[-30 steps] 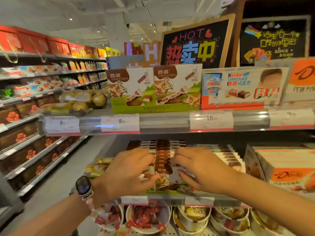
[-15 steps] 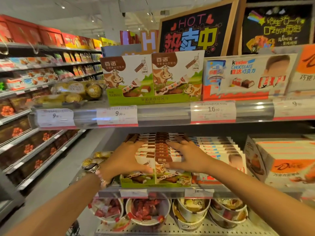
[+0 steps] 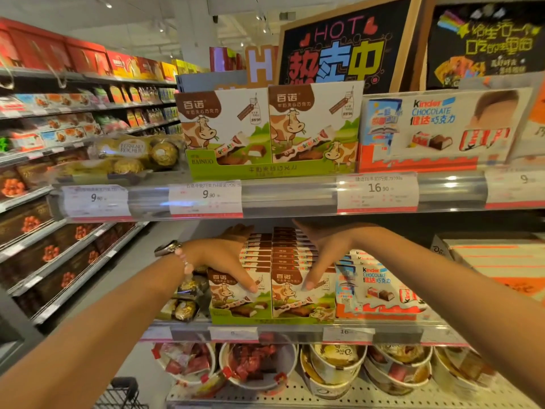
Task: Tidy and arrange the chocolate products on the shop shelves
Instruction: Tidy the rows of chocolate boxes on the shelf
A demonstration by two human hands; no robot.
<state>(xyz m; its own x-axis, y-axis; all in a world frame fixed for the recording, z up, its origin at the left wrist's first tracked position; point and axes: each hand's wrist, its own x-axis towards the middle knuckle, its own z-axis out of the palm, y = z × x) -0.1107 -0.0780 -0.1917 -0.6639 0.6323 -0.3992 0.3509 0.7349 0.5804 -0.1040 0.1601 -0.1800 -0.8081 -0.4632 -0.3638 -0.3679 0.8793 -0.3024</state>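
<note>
Two rows of brown-and-white cow-print chocolate boxes (image 3: 283, 252) stand in a green tray (image 3: 265, 319) on the middle shelf. My left hand (image 3: 224, 258) lies along the left side of the rows, with its thumb on the front left box (image 3: 233, 302). My right hand (image 3: 327, 249) lies along the right side, its thumb on the front right box (image 3: 300, 302). Both hands reach back under the upper shelf, so the fingertips are partly hidden. A watch sits on my left wrist.
Kinder chocolate boxes (image 3: 380, 287) touch the rows on the right, and gold Ferrero packs (image 3: 185, 302) lie to the left. The upper shelf rail (image 3: 295, 199) hangs low over my hands. Candy tubs (image 3: 256, 367) fill the shelf below. Orange boxes (image 3: 495, 258) stand far right.
Both hands moved from the front boxes deeper along the sides of the two rows. The view has come closer to the shelf.
</note>
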